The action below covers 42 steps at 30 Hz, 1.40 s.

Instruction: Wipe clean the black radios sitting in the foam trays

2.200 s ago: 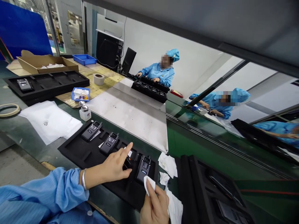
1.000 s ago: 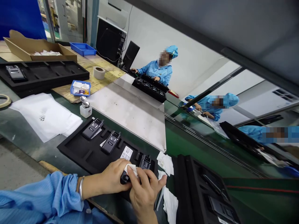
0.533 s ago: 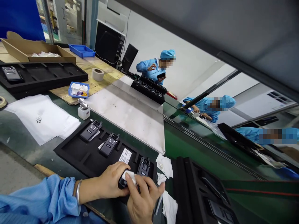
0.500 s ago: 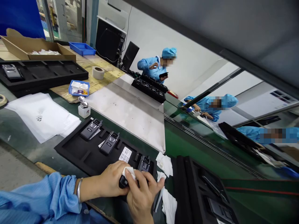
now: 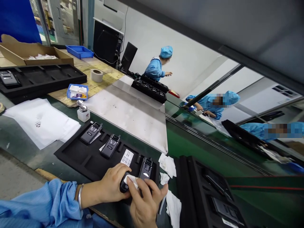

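Observation:
My left hand (image 5: 113,183) is wrapped around a black handheld radio (image 5: 123,185), of which only one end shows. With its fingertips my right hand (image 5: 145,202) presses a folded white wipe (image 5: 131,180) against that end. Both hands are over the near edge of a black foam tray (image 5: 71,151). Lying in the tray's slots are a left radio (image 5: 91,133), a middle radio (image 5: 110,146) and a right radio (image 5: 145,169), the last just beyond my right fingers. A printed label sheet (image 5: 127,157) lies between the middle and right ones.
Crumpled wipes (image 5: 167,165) lie right of the tray, beside more black foam trays (image 5: 197,190). Left are white sheets (image 5: 40,123), a dispenser bottle (image 5: 83,114) and a small blue box (image 5: 77,91). A tape roll (image 5: 96,76) sits farther back. Co-workers in blue sit beyond.
My right fingers and the wipe have shifted slightly on the radio's end, showing more of it. The co-worker at the back has turned and lowered an arm; the dark object they held is out of sight.

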### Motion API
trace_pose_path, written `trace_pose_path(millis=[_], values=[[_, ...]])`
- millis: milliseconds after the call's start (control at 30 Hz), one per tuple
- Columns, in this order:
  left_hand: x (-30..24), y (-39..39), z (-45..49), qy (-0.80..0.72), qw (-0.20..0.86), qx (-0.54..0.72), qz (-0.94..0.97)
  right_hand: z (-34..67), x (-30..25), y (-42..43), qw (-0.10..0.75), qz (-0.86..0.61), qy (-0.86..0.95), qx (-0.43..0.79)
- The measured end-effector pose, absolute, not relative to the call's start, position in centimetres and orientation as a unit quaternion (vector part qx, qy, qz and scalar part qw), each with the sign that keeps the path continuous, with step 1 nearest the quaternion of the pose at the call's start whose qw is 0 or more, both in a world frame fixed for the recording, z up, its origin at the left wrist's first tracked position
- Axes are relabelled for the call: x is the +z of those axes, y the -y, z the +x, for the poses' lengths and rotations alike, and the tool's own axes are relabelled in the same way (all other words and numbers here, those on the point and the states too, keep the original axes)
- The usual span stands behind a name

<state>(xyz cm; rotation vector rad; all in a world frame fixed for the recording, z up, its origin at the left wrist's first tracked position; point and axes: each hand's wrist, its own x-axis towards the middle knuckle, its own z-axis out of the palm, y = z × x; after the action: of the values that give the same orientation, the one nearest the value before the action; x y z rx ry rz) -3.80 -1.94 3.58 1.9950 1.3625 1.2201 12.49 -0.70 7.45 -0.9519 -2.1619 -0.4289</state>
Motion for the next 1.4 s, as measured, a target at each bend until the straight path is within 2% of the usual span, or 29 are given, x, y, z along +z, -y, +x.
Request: trace_pose_path(millis=[500,800,967,1133,1267,1400], values=[[4.0,2.3,-3.6,-0.479,0.16,0.437,0.745,12.8,7.4,0.6,0.375,-0.367,0.84,-0.141],[3.7,2.4,-3.7,-0.497,0.184,0.443,0.723,12.6,7.4,0.4,0.376,-0.35,0.845,-0.148],[3.7,2.4,-3.9,-0.495,0.177,0.437,0.73,15.0,7.1,-1.6,0.334,-0.433,0.826,-0.14],[3.6,2.6,-4.1,-0.485,0.161,0.441,0.737,18.6,4.4,-0.2,0.432,-0.508,0.743,-0.058],[3.5,2.7,-3.9,-0.488,0.155,0.44,0.738,19.9,2.1,1.8,0.473,-0.528,0.705,-0.023],[4.6,0.0,-3.2,-0.568,0.147,0.396,0.706,20.9,-0.5,3.2,0.528,-0.552,0.645,0.031]])
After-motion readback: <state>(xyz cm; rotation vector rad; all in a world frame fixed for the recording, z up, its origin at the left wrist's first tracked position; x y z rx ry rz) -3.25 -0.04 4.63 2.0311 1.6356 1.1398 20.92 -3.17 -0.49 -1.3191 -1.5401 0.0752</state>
